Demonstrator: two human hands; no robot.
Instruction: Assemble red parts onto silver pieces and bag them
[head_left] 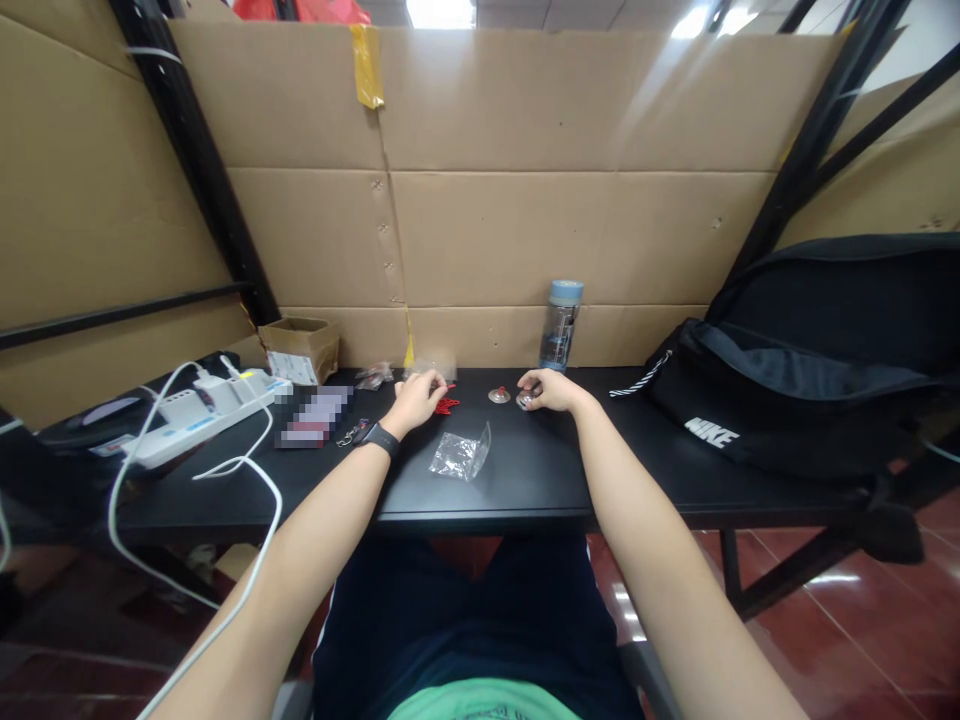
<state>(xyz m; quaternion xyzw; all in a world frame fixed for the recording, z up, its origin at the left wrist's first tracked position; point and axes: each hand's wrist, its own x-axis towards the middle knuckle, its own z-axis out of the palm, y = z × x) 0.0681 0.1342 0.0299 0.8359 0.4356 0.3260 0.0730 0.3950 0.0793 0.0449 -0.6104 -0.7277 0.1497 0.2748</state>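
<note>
My right hand [551, 390] is closed with its fingertips on a clear suction cup [526, 401] that rests on the black tabletop. A second clear suction cup [499, 396], with a reddish knob on top, sits just left of it. On the other side, my left hand [417, 401] has its fingers curled together over some thin red pieces [448, 406]. Whether it grips one of them is hidden. Nearer to me lies a crumpled clear plastic bag [459, 455], touched by neither hand.
A water bottle [559, 328] stands at the back, and a black backpack [817, 370] fills the right side. Left are a small cardboard box [301, 348], a power strip [210, 415] with white cables, a blurred-out flat object [315, 416] and keys [351, 434]. Small bags [375, 376] lie behind my left hand.
</note>
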